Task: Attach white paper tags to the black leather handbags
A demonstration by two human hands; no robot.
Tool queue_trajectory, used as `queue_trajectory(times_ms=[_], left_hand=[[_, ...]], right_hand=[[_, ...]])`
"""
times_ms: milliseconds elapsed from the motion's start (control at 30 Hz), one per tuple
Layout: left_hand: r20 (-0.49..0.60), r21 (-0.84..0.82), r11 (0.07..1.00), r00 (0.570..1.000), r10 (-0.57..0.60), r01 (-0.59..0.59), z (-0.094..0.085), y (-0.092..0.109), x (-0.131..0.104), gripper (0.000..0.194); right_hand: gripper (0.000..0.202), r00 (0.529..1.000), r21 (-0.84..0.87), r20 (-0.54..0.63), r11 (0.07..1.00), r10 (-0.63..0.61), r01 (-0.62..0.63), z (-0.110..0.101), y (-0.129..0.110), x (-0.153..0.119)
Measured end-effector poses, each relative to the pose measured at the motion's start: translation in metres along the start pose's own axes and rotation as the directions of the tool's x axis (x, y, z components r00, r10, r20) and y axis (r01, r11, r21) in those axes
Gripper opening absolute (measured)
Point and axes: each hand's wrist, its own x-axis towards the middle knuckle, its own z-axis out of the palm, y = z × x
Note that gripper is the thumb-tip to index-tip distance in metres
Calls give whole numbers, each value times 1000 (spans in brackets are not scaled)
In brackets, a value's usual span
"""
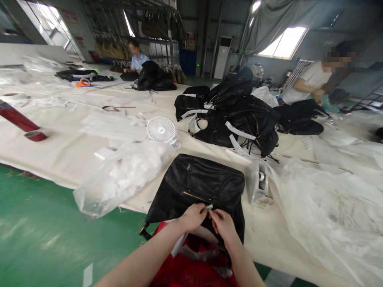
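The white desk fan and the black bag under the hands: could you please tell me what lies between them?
In the head view, between the white fan and the black bag lies the end of a clear plastic bag of white pieces, then bare cream table cover.

The near edge of the black bag [197,187] was covered by both hands, so that bit couldn't be seen. The small white thing [209,207] pinched between the fingertips was too tiny to be made out. Both forearms were cut off by the bottom edge. What's inside the clear plastic bag [119,175] was blurred, and the far table's [44,119] clutter couldn't really be told apart.
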Motion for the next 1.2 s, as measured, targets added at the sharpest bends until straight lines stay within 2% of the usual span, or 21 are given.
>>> queue_trajectory(times_ms=[100, 233, 333, 567, 667, 767, 967, 1067, 1200], left_hand=[[6, -50, 998, 999, -33, 34, 0, -1, 0, 29], [-7, -119, 988, 995, -99, 97, 3, 1, 5, 43], [-7, -161, 974, 987, -162, 159, 4, 4, 9, 47], [156, -152, 942, 948, -277, 300, -14, 7, 13, 48], [163, -74, 957, 950, -265, 280, -14, 10, 13, 43], [127, 44, 980, 972, -196, 192, -7, 14, 12, 36], [132, 227, 974, 990, -49, 18, 1, 13, 5, 19], [136, 236, 972, 989, -51, 18, 0, 13, 3, 22], [97, 147, 987, 992, -86, 71, 0, 16, 4, 22]], right_hand=[[34, 999, -25, 5, 999, 38, -38, 0, 1, 3], [31, 997, -35, 13, 997, 70, -69, 1, 0, 6], [32, 996, -35, 40, 996, 82, -81, -1, -1, 6], [34, 980, 58, 197, 997, 35, -47, -19, 1, -1], [38, 978, 164, 210, 986, -7, -28, -24, 3, -4], [40, 982, 221, 187, 975, -26, -16, -24, 2, -6], [38, 990, 54, 137, 998, 35, -43, -13, -3, -1], [28, 995, -3, 71, 998, 68, -68, -4, -4, 3], [23, 998, -52, 19, 997, 57, -55, 1, -3, 4]])
